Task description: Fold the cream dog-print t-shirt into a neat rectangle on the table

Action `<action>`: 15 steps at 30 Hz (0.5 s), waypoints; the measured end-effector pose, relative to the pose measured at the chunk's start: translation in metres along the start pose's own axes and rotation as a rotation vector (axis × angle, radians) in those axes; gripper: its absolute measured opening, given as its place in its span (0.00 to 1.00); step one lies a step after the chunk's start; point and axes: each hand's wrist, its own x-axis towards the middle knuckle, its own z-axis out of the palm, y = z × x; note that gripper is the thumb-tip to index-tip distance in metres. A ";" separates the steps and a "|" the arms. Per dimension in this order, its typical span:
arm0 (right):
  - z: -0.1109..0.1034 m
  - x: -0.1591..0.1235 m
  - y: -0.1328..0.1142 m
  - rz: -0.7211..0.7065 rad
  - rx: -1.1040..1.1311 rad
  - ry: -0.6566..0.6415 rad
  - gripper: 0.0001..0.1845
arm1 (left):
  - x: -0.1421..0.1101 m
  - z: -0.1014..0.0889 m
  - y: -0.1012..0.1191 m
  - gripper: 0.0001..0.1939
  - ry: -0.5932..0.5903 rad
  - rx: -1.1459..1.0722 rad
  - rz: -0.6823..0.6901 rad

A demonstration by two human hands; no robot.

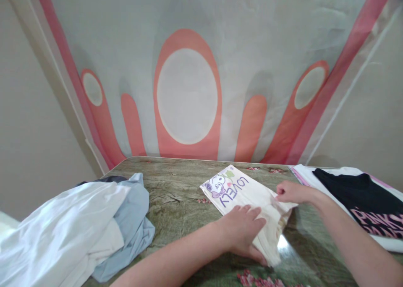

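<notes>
While the left hand (244, 232) lies palm down across a cream garment (260, 194), the right hand (291, 191) is at its right-hand end. The left fingers are open and laid over the cloth, the thumb reaching to the near edge; how firmly they press cannot be told. The right fingers are curled shut on the edge of the cloth, though the hand itself hides the exact pinch. The garment lies slantwise on the tabletop (171, 194), between two groups of clothes, its layers bunched and uneven at the near right end. Its print — a cartoon figure and the word "LOVELY" — is in view, but the left hand and wrist cover part of the cloth below it.

To the left is a loose heap: a white garment (66, 220) lies over a pale blue garment (135, 203), with a dark cloth (116, 178) showing only as a strip behind. The heap runs out of view at the left and bottom, so its full shape cannot be seen. To the right, a black garment (355, 190) with pink lettering, cut off by the edge of view, lies on white cloth (305, 174); the lower line of lettering is hard to read. The right forearm passes in front of the near part of this group.
</notes>
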 end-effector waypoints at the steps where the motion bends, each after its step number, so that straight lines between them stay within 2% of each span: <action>1: -0.001 -0.004 -0.001 0.007 -0.013 -0.031 0.08 | -0.002 -0.001 0.000 0.41 -0.025 -0.017 0.000; 4: -0.003 -0.013 -0.003 0.038 -0.024 -0.065 0.08 | -0.005 -0.004 0.000 0.47 -0.097 -0.058 -0.012; 7: -0.002 -0.020 -0.005 0.044 -0.001 -0.019 0.08 | -0.008 -0.003 0.000 0.47 -0.127 -0.084 -0.028; 11: 0.005 -0.036 -0.007 0.030 0.051 0.077 0.10 | -0.018 0.001 0.002 0.43 -0.096 -0.107 -0.026; 15: 0.016 -0.068 -0.011 -0.025 0.128 0.049 0.13 | -0.042 0.004 0.013 0.41 -0.061 -0.137 -0.005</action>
